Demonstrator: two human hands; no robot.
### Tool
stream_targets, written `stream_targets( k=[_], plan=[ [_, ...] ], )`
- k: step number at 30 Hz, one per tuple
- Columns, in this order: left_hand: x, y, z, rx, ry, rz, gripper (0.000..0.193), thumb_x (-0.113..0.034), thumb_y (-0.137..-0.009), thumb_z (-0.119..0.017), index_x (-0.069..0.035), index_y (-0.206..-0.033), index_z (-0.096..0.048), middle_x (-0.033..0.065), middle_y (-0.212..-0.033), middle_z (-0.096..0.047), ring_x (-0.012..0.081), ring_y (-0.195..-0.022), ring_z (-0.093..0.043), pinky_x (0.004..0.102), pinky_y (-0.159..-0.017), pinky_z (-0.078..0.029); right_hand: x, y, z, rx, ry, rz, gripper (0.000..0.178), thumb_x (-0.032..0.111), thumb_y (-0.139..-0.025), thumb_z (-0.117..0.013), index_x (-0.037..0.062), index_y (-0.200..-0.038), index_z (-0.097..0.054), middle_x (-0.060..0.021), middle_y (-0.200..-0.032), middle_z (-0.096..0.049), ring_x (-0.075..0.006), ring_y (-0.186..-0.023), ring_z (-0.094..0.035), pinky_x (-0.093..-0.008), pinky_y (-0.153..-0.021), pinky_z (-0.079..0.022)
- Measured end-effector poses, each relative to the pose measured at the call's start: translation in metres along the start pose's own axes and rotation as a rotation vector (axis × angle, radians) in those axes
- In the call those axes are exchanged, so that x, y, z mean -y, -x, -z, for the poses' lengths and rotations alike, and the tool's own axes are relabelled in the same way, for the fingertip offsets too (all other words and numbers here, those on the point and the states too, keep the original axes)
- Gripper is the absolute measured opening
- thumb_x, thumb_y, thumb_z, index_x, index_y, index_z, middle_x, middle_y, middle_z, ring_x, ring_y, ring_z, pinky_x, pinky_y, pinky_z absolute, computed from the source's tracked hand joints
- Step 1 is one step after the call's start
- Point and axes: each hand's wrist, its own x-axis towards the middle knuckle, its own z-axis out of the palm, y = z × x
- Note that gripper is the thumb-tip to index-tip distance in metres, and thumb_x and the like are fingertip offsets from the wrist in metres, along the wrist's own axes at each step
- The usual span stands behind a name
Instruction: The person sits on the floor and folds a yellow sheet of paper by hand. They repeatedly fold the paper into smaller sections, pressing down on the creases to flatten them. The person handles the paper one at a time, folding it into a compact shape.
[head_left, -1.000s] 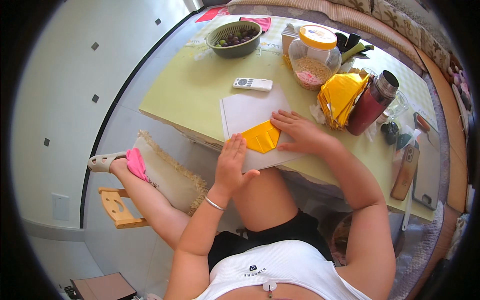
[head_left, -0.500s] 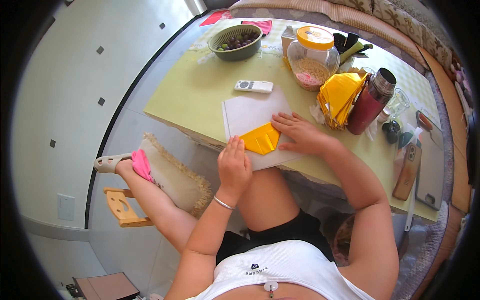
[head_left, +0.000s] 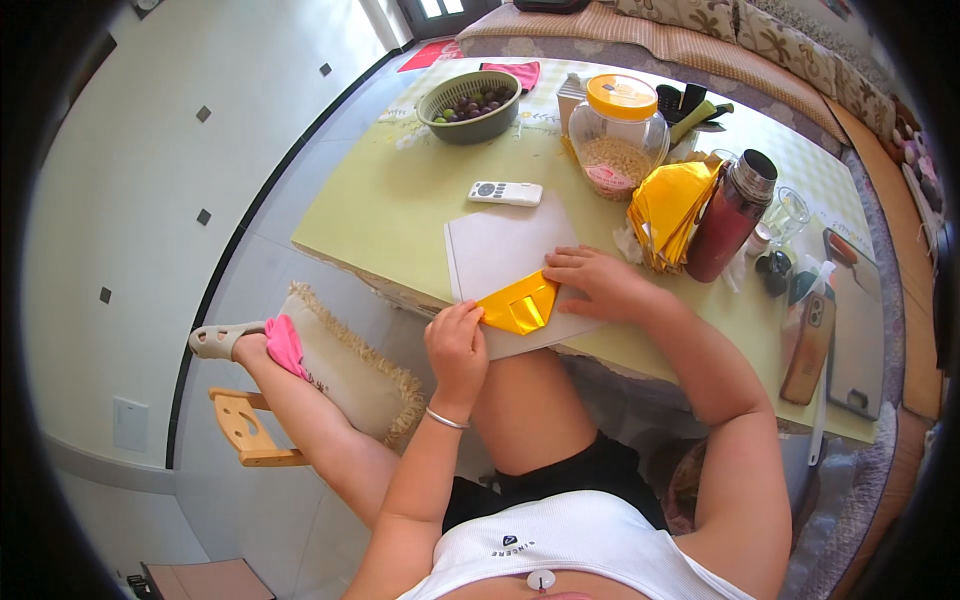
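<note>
A folded piece of shiny gold foil paper (head_left: 522, 304) lies on a white sheet (head_left: 505, 245) near the table's front edge. Its left corner is pinched between the thumb and fingers of my left hand (head_left: 456, 346). My right hand (head_left: 600, 286) rests at the paper's right end, fingers stretched out and touching that edge, thumb apart below. A raised crease runs across the middle of the gold piece. Just beyond the white sheet sits a white remote control (head_left: 505, 193).
To the right stand a stack of gold foil papers (head_left: 668, 212), a dark red thermos (head_left: 730, 215) and a yellow-lidded jar (head_left: 615, 150). A colander of fruit (head_left: 470, 105) is at the far left. A phone (head_left: 808, 348) lies on the right side.
The view has tilted slightly, shifting the scene down. Both hands stay at the gold paper's ends; my left fingers have moved a little left, to its very corner.
</note>
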Motion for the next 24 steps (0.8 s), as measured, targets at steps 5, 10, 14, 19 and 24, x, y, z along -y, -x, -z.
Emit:
stream_targets(
  k=[5, 10, 14, 19, 24],
  plan=[
    [-0.003, 0.002, 0.003, -0.042, 0.149, 0.109, 0.015, 0.001, -0.085, -0.064, -0.004, -0.099, -0.068, 0.0114, -0.102, -0.069, 0.029, -0.098, -0.064, 0.0403, -0.089, -0.049, -0.01, 0.0, -0.012, -0.181, -0.017, 0.035, 0.032, 0.02, -0.088, -0.068, 0.0067, -0.117, -0.067, -0.0125, -0.128, -0.064, -0.031, -0.125, -0.055, -0.0407, -0.104, -0.044],
    [-0.001, 0.015, 0.0, -0.079, 0.517, 0.453, 0.01, 0.0, -0.092, -0.062, -0.003, -0.101, -0.066, 0.0064, -0.089, -0.065, 0.0174, -0.076, -0.063, 0.03, -0.068, -0.05, 0.008, -0.003, -0.001, -0.284, -0.361, -0.19, 0.012, 0.006, -0.09, -0.065, 0.0018, -0.101, -0.07, -0.0096, -0.104, -0.072, -0.0243, -0.087, -0.071, -0.0342, -0.077, -0.057],
    [-0.004, 0.018, -0.004, -0.089, 0.918, 0.786, 0.011, 0.001, -0.094, -0.062, -0.002, -0.105, -0.063, 0.0018, -0.083, -0.061, 0.0072, -0.065, -0.058, 0.0218, -0.058, -0.047, 0.011, -0.004, -0.007, -0.378, -0.897, -0.326, 0.011, -0.001, -0.093, -0.063, -0.0009, -0.104, -0.064, -0.0065, -0.091, -0.068, -0.0141, -0.073, -0.069, -0.0261, -0.065, -0.056],
    [-0.007, 0.016, 0.004, -0.152, 1.262, 1.011, 0.018, 0.004, -0.091, -0.063, -0.003, -0.106, -0.058, 0.0029, -0.081, -0.061, 0.0094, -0.065, -0.059, 0.0218, -0.058, -0.048, 0.023, -0.006, -0.001, -0.505, -1.138, -0.348, 0.013, -0.004, -0.091, -0.065, -0.0001, -0.103, -0.059, -0.005, -0.08, -0.064, -0.0111, -0.07, -0.068, -0.0239, -0.06, -0.056],
    [-0.005, 0.021, 0.005, -0.205, 1.389, 1.038, 0.015, 0.005, -0.09, -0.063, -0.006, -0.1, -0.058, 0.0045, -0.084, -0.063, 0.0125, -0.068, -0.063, 0.023, -0.056, -0.051, 0.025, -0.006, -0.001, -0.501, -1.097, -0.333, 0.011, -0.006, -0.091, -0.064, -0.0002, -0.098, -0.059, -0.0062, -0.084, -0.065, -0.013, -0.066, -0.067, -0.0247, -0.057, -0.055]
  ],
)
